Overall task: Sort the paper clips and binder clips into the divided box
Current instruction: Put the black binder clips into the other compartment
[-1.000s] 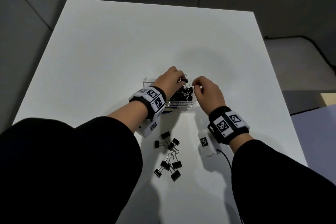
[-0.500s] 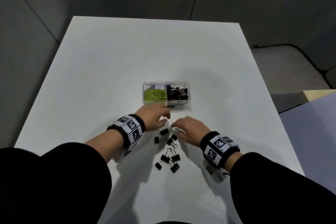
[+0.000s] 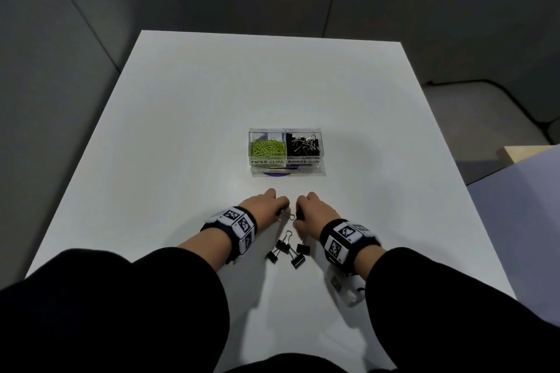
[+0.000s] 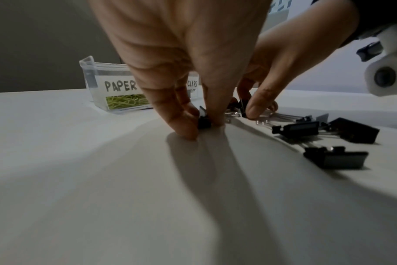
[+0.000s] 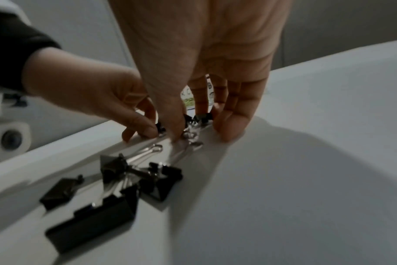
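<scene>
While the box (image 3: 286, 151) now stands beyond both hands, the left hand (image 3: 266, 203) and right hand (image 3: 312, 210) have come back from it to the loose clips (image 3: 288, 250), so another pickup begins; a second ago both were over the box. In the left wrist view, the left fingers (image 4: 184, 123) pinch a clip (image 4: 203, 120). In the right wrist view, the right fingers (image 5: 177, 123) close on another clip (image 5: 201, 117).
</scene>
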`<action>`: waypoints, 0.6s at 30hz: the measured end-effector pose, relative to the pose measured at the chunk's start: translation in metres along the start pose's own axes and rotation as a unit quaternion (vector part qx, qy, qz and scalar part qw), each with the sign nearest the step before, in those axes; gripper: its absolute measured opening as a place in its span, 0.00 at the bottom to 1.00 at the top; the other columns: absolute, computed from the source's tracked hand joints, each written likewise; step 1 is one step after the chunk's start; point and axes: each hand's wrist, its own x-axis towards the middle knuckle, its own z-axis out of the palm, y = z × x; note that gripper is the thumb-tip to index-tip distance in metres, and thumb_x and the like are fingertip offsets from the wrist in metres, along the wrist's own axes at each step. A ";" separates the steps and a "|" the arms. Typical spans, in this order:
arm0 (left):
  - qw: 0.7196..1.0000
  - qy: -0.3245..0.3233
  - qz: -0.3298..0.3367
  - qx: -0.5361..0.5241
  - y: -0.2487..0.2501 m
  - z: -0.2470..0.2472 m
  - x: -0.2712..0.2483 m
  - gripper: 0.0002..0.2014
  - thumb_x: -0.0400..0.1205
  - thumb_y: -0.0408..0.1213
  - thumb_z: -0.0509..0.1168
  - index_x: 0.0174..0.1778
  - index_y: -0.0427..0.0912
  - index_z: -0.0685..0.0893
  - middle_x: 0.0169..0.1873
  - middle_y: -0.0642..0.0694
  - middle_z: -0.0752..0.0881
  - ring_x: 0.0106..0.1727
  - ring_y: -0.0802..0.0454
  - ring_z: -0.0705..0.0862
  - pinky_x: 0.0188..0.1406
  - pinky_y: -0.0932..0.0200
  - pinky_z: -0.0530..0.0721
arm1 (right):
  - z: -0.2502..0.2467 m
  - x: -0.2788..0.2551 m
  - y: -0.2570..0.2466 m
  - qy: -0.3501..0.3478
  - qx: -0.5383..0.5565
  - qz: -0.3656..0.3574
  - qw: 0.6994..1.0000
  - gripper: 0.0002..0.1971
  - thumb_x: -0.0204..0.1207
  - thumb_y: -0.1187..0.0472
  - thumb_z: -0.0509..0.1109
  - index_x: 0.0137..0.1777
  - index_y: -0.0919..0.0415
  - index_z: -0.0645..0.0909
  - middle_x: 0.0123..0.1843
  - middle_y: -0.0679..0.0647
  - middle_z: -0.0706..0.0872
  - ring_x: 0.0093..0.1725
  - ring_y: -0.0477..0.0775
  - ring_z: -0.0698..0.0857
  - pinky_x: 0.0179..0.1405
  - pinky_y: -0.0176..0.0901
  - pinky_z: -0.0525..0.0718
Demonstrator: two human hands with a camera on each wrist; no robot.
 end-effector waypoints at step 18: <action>0.990 0.000 -0.026 0.137 0.021 0.012 0.002 0.15 0.81 0.27 0.56 0.64 0.35 0.69 0.62 0.37 0.72 0.58 0.37 0.80 0.48 0.50 0.79 | -0.011 -0.008 0.012 -0.003 -0.015 -0.001 1.000 0.13 0.79 0.65 0.54 0.51 0.65 0.80 0.57 0.62 0.83 0.54 0.64 0.82 0.45 0.46 0.75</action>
